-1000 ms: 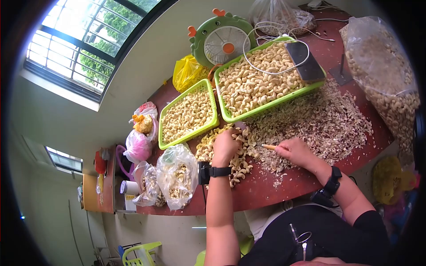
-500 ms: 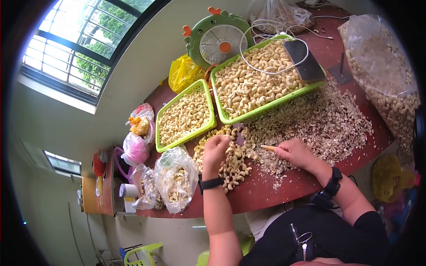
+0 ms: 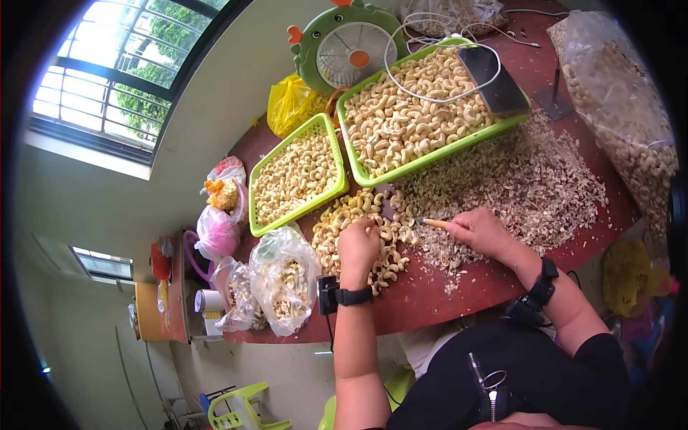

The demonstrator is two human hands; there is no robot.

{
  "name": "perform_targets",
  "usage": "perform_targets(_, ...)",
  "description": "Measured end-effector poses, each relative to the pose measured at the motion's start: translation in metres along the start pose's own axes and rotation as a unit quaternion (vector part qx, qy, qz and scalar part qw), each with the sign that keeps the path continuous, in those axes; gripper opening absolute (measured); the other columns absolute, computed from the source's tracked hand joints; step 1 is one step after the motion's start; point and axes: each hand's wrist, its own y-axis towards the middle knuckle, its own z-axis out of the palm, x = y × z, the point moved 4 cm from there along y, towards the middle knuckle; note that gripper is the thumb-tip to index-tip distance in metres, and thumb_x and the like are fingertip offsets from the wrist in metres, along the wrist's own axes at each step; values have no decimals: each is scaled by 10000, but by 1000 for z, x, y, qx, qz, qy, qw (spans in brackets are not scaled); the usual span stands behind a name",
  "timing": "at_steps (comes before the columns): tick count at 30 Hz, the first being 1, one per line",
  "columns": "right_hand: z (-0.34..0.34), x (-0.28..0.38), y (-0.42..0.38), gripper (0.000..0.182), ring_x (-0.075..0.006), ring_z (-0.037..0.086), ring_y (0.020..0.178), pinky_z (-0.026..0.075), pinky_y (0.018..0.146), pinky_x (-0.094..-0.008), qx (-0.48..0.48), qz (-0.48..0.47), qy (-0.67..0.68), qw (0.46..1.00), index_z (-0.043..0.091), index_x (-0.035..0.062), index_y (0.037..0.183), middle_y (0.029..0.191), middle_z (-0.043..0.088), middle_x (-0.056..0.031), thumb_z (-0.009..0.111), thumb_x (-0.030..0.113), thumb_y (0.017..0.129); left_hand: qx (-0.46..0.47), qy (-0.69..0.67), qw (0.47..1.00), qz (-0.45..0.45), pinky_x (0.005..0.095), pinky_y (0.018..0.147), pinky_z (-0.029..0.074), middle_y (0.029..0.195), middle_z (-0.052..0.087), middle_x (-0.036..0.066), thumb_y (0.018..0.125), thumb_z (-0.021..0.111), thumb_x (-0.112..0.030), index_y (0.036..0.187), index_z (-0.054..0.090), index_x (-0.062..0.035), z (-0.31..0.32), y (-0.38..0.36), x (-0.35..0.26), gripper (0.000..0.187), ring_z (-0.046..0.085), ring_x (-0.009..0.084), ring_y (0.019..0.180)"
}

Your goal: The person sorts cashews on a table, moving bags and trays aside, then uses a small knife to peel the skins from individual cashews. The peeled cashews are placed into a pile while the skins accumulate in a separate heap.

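Observation:
My left hand [image 3: 360, 247] is over a pile of loose cashews [image 3: 390, 266] on the red table. Its fingers are curled closed, and whatever they hold is hidden. In my right hand [image 3: 481, 231] is a small knife [image 3: 434, 223] with a wooden handle, its short tip pointing left toward the cashews. Beneath and beyond that hand spreads a heap of flaky skin peelings [image 3: 516, 183]. Just beyond the pile stand a small green basket [image 3: 342, 180] and a larger green basket [image 3: 430, 159], both full of cashews.
A phone [image 3: 494, 82] and a white cable lie on the large basket. Behind it stands a green fan [image 3: 351, 50]. Clear bags of nuts [image 3: 287, 283] sit at left, a big sack [image 3: 616, 93] at right. The red table's edge [image 3: 430, 324] runs near my body.
My left hand has turned and lowered over the cashew pile, its wrist now showing a small black device. The right hand keeps the knife in nearly the same place. The view has shifted slightly.

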Motion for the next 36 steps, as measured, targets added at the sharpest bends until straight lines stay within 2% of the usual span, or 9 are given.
perform_targets(7, 1, 2, 1, 303, -214, 514, 476, 402, 482, -325, 2, 4, -12, 1000, 599, 63, 674, 543, 535, -100, 539, 339, 783, 67, 97, 993, 4, 374, 650, 470, 719, 613, 149, 690, 569, -163, 770, 663, -113, 1, -4, -19, 134, 598, 298, 692)
perform_targets(13, 0, 0, 2, 311, -208, 506, 469, 394, 471, -326, 3, 7, -9, 1000, 594, 55, 669, 541, 535, -99, 536, 337, 789, 134, -113, 982, -73, 296, 568, 459, 610, 591, 111, 659, 608, -129, 756, 641, -58, 2, 1, 2, 124, 587, 185, 576)
perform_targets(15, -1, 2, 2, 316, -204, 502, 465, 390, 467, -325, 5, 16, -1, 1000, 591, 52, 668, 539, 533, -99, 535, 337, 792, 85, -250, 965, -4, 234, 419, 380, 555, 507, -7, 674, 611, -85, 755, 584, -20, -2, 0, 18, 107, 445, 93, 455)
perform_targets(17, -2, 2, 2, 330, -188, 484, 454, 377, 458, -318, 2, 12, 3, 1000, 582, 41, 664, 526, 520, -95, 535, 337, 800, 144, -532, 827, -109, 178, 384, 327, 630, 493, -3, 705, 564, -57, 818, 518, -37, -19, -16, 24, 124, 408, 81, 481)
perform_targets(19, -4, 2, 3, 332, -177, 469, 449, 372, 456, -313, 2, 15, 27, 1000, 579, 36, 665, 518, 509, -91, 535, 334, 804, 122, -726, 673, -74, 133, 377, 295, 720, 484, 33, 756, 500, -73, 866, 455, -62, -32, -24, 17, 119, 396, 70, 520)
perform_targets(23, -5, 4, 4, 335, -145, 429, 438, 357, 448, -302, 6, 10, 36, 999, 574, 24, 668, 498, 483, -82, 536, 324, 812, 140, -773, 614, -71, 133, 361, 288, 754, 469, 49, 819, 436, -166, 834, 436, -70, -20, -26, 0, 97, 392, 66, 539)
perform_targets(28, -6, 1, 5, 338, -144, 418, 426, 350, 442, -304, -6, 15, 51, 999, 570, 13, 650, 489, 475, -89, 539, 309, 811, 211, -636, 726, -156, 151, 323, 206, 550, 390, -45, 836, 518, -150, 784, 488, -107, 21, -19, -32, 73, 299, 25, 411)
perform_targets(31, -5, -1, 5, 337, -150, 422, 427, 354, 444, -306, -20, 1, 51, 999, 571, 12, 651, 492, 478, -93, 539, 308, 810, 62, -260, 961, 76, 288, 388, 386, 531, 508, 44, 817, 515, -149, 826, 501, -49, 34, -1, -30, 101, 481, 150, 434)
perform_targets(36, -6, 3, 3, 331, -160, 427, 430, 361, 447, -311, -19, 7, 48, 999, 568, 11, 648, 495, 478, -99, 540, 301, 806, 53, 55, 986, 148, 413, 505, 456, 623, 577, 176, 748, 497, -80, 821, 483, -6, 32, -10, -74, 105, 584, 313, 577)
